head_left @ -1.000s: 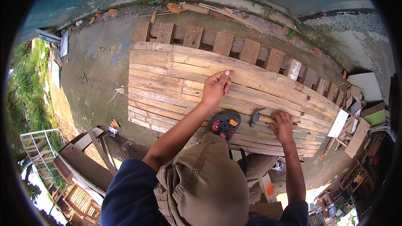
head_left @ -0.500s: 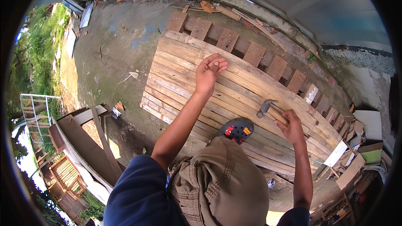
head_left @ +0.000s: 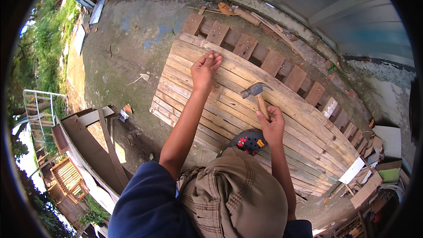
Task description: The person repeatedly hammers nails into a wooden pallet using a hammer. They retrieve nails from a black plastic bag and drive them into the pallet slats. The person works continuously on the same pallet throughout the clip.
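- One bare left hand (head_left: 204,71) is pinching closed over a tan bamboo-slat panel (head_left: 308,141); whether on anything, I cannot tell.
- The bare right hand (head_left: 273,125) is grasping a grey-headed, wooden-handled claw hammer (head_left: 261,102), which is hovering over the panel.
- A dark perforated clog (head_left: 246,143) is resting there.

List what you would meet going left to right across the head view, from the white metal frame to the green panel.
White metal frame → silvery scrap → left hand → hammer held in the right hand → white flat piece → green panel
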